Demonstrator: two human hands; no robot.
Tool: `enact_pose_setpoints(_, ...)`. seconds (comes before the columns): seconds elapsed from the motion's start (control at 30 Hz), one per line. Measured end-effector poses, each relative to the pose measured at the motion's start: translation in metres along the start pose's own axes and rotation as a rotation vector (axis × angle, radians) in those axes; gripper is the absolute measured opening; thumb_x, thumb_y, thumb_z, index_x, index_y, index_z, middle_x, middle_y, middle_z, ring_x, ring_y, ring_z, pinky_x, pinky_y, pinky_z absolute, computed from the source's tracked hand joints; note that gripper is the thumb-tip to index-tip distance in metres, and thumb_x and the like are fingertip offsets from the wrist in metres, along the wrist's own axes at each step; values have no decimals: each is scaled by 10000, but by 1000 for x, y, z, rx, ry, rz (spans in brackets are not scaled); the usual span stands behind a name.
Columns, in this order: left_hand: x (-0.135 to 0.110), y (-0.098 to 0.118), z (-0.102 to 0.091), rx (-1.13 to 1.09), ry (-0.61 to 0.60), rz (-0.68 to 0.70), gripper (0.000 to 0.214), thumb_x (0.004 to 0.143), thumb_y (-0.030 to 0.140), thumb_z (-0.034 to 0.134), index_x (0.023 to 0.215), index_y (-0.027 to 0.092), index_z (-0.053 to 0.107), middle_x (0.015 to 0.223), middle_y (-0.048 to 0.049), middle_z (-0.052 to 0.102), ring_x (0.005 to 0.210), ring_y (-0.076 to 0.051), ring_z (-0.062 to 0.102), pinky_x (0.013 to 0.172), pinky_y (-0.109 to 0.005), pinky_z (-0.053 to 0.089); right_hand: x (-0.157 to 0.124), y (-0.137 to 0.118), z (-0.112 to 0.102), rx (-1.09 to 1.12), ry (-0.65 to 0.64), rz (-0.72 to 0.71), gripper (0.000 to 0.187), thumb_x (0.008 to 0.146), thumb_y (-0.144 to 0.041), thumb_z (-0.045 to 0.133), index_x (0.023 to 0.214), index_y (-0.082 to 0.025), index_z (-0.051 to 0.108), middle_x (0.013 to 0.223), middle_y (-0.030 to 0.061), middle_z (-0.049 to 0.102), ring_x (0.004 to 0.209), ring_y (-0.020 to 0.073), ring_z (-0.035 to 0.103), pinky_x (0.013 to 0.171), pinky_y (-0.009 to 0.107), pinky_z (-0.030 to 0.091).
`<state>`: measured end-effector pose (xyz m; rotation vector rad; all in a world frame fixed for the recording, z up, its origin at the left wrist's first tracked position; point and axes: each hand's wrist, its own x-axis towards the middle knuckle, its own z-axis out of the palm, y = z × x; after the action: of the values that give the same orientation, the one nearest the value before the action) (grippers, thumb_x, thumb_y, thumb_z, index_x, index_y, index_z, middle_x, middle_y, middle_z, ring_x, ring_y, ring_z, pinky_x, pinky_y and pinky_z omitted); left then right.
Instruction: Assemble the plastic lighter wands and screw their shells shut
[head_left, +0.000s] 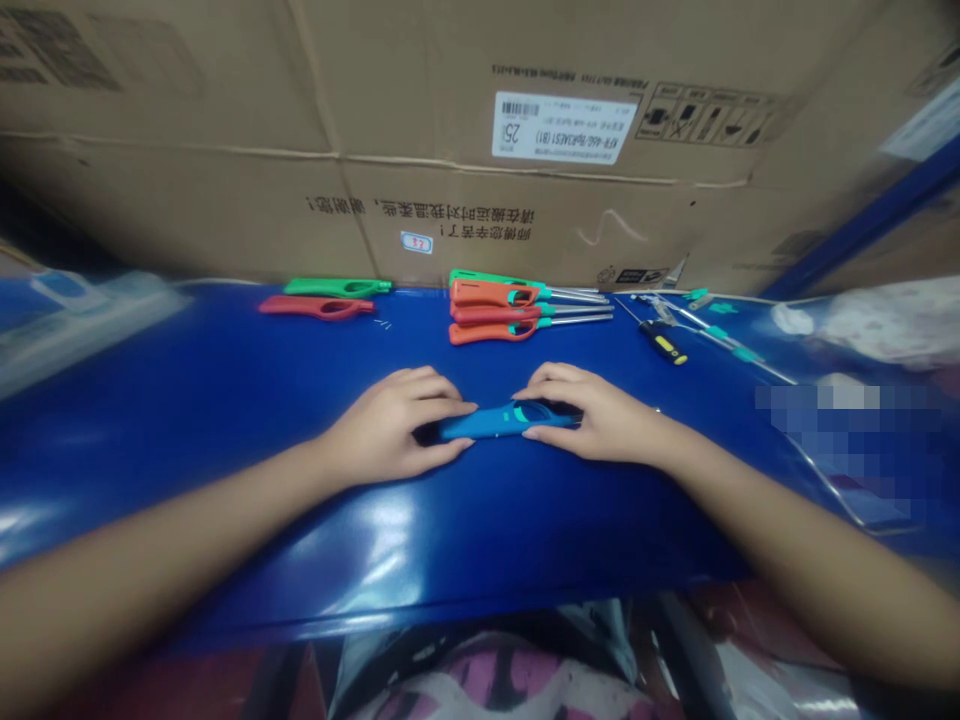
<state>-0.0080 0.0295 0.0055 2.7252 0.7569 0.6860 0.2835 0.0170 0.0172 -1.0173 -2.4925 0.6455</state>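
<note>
A blue gas lighter (484,423) with a teal trigger lies level just over or on the blue table, gripped at both ends. My left hand (401,425) pinches its rear end between thumb and fingers. On the trigger end, my right hand (589,412) closes round the body, hiding the front part. Beyond my hands sits a stack of orange, red and green lighters (491,312) with metal tubes pointing right. Further left lie a green lighter casing (334,287) and a red lighter casing (319,307), neither showing a metal tube.
A screwdriver (664,343) with a black and yellow handle lies at the back right, near loose metal tubes (705,325) and teal pieces (722,307). A large cardboard box (420,120) walls off the table's (375,560) far edge. Clear plastic (90,320) lies left.
</note>
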Motion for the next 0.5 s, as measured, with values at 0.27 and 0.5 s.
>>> enact_pose_setpoints(0.27, -1, 5, 0, 109, -18, 68, 305, 957, 320, 611, 1178, 139, 716, 981, -97, 717, 876, -212, 664, 782, -330, 547, 0, -3, 4, 75, 24, 61, 341, 878, -278, 718, 1203, -188, 671, 1082, 80, 619, 963, 200, 603, 851, 343, 517)
enact_pose_setpoints(0.5, -1, 8, 1, 239, -15, 135, 312, 990, 304, 562, 1221, 128, 677, 1020, -116, 711, 909, -227, 665, 808, -353, 574, 1, -5, 3, 20, 18, 66, 342, 913, -297, 678, 1231, -172, 664, 1087, 89, 613, 963, 203, 609, 879, 351, 522)
